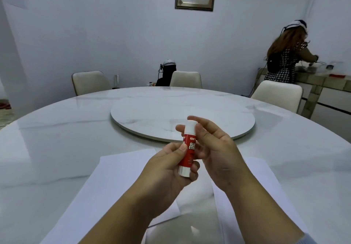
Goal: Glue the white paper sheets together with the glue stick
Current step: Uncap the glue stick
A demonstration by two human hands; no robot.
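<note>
Round marble table [57, 139]: turntable [182, 114], two white paper sheets [114, 183] [266, 196].

Glue stick [188, 149] red, white cap; paper sheets [114, 183] white; table [57, 129] white marble.

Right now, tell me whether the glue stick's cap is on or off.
On. The white cap still sits atop the glue stick; the right hand pinches it, no glue exposed.

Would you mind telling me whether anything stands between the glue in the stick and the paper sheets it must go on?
Yes: the white cap is on the glue stick. The left hand grips the red body, and the right hand fingers pinch the cap. Below, nothing lies on the paper sheets.
</note>
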